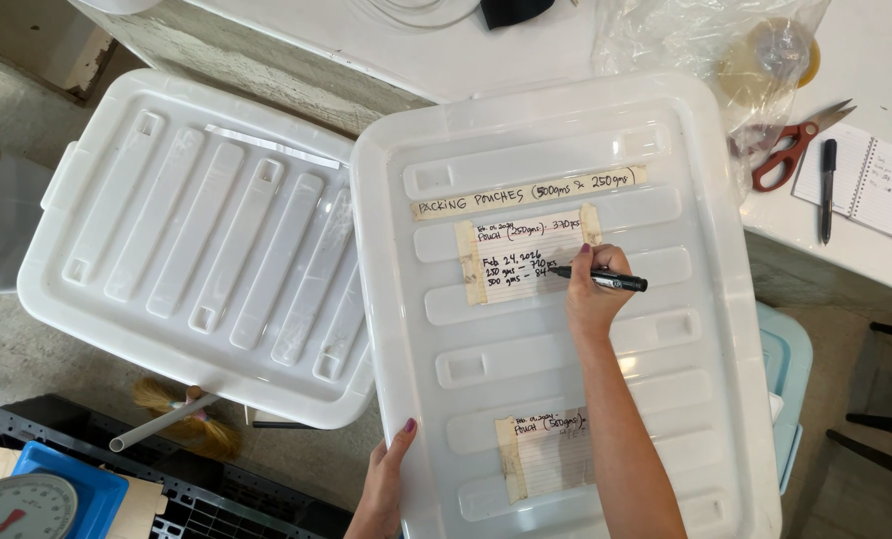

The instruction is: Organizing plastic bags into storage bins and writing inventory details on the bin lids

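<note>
Concrete floor below, white ribbed plastic bin lid (566, 329) lying flat, likely light, stiff and slick. Left hand (384, 484) gripping its near-left edge. Right hand (594, 289) pinching a black marker pen (605, 280), tip on the taped paper label (526, 262) near the lid's far edge.

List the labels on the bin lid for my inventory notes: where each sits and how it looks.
Tape strip: top of the right lid, long, beige, handwritten.
Upper paper label: below it, lined, tape-edged; right hand writes there with a black marker.
Lower paper label: near the bottom, same style.
</note>
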